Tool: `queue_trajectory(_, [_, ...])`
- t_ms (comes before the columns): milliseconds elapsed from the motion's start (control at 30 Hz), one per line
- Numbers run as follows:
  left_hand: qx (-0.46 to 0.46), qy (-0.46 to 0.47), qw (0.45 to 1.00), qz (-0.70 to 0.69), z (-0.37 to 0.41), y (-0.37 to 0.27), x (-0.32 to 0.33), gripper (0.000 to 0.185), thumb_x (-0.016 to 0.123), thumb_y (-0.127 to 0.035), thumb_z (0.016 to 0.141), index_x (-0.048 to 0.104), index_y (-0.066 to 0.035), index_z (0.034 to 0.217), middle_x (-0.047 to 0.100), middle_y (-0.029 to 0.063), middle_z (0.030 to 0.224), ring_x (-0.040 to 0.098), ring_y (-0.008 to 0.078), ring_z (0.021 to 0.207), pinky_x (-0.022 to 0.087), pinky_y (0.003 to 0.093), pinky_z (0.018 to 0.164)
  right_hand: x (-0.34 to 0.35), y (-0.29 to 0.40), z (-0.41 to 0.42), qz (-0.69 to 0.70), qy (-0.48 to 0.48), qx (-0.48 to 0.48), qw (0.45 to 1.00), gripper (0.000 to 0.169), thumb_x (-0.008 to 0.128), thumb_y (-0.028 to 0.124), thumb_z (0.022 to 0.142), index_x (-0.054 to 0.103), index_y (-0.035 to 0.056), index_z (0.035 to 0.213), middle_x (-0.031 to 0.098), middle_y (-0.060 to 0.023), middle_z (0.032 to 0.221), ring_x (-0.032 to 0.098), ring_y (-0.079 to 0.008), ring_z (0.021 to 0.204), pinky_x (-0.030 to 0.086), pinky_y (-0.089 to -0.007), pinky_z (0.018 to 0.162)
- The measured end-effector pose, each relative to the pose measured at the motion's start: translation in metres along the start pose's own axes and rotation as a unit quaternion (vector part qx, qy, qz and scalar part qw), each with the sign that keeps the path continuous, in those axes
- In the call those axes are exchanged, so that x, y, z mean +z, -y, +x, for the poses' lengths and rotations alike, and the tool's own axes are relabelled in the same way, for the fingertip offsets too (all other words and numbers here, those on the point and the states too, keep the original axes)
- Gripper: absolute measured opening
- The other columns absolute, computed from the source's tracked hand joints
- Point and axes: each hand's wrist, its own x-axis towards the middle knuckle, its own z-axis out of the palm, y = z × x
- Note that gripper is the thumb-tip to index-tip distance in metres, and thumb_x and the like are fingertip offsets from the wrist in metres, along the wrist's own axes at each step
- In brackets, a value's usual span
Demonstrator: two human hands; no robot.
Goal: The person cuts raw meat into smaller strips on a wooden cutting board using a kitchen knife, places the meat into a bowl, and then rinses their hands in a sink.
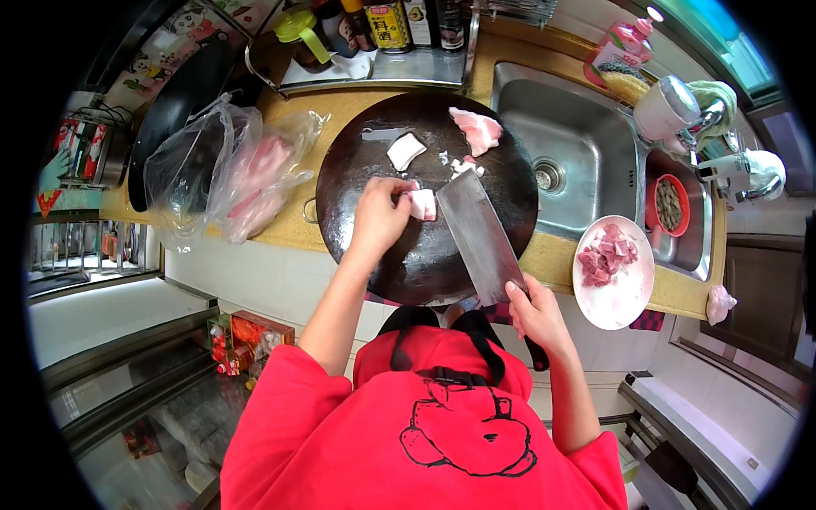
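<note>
My left hand (381,213) grips a small piece of fatty pork (423,204) on a round dark chopping board (408,255). In my right hand (535,312) is the handle of a cleaver (479,236), its broad blade slanting over the board just right of that piece. A square of white pork fat or skin (406,152) lies above my left hand. Small white fat scraps (467,167) sit by the blade's far tip. Farther up on the right rests a larger slab of raw pork (477,131).
A white plate of cut raw meat (613,306) stands at the counter's front right. Right of the board is a steel sink (590,140); its smaller basin holds a red bowl (683,191). Bagged meat (261,175) and a black wok (172,115) are left. Bottles (389,25) stand behind.
</note>
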Motion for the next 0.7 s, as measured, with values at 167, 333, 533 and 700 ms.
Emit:
queue_trajectory(167, [-0.013, 0.008, 1.000, -0.024, -0.010, 0.003, 0.010, 0.040, 0.071, -0.017, 0.074, 0.064, 0.000, 0.110, 0.055, 0.0167, 0.103, 0.058, 0.0265, 0.082, 0.050, 0.0332, 0.076, 0.012, 0.001, 0.015, 0.023, 0.005, 0.011, 1.000, 0.024, 0.046, 0.022, 0.098, 0.053, 0.0007, 0.105, 0.046, -0.0001, 0.059, 0.043, -0.0076, 0.043, 0.038, -0.0247, 0.040])
queue_trajectory(333, [-0.003, 0.010, 1.000, -0.011, -0.010, 0.000, 0.015, 0.051, 0.076, -0.017, 0.071, 0.059, 0.000, 0.115, 0.053, 0.0156, 0.109, 0.060, 0.0242, 0.081, 0.051, 0.0331, 0.077, 0.018, 0.004, 0.017, 0.034, -0.013, 0.014, 0.999, 0.023, 0.046, 0.022, 0.098, 0.053, 0.0003, 0.102, 0.045, 0.0002, 0.059, 0.042, -0.0077, 0.043, 0.038, -0.0251, 0.039])
queue_trajectory(533, [0.000, -0.015, 0.999, 0.048, -0.008, 0.004, 0.012, 0.045, 0.071, -0.013, 0.072, 0.058, 0.002, 0.113, 0.051, 0.0178, 0.112, 0.058, 0.0332, 0.096, 0.049, 0.0381, 0.084, 0.019, 0.003, 0.016, 0.039, -0.010, 0.023, 0.999, 0.023, 0.046, 0.022, 0.098, 0.053, 0.0014, 0.103, 0.043, 0.0012, 0.060, 0.042, -0.0072, 0.044, 0.038, -0.0246, 0.039])
queue_trajectory(700, [-0.082, 0.003, 0.995, -0.061, 0.000, 0.028, -0.001, 0.031, 0.063, -0.012, 0.076, 0.064, 0.001, 0.104, 0.060, 0.0191, 0.101, 0.061, 0.0350, 0.091, 0.049, 0.0411, 0.083, 0.034, 0.006, 0.026, 0.043, 0.023, 0.009, 0.999, 0.023, 0.046, 0.022, 0.098, 0.052, 0.0022, 0.108, 0.043, 0.0009, 0.060, 0.042, -0.0076, 0.044, 0.038, -0.0246, 0.038])
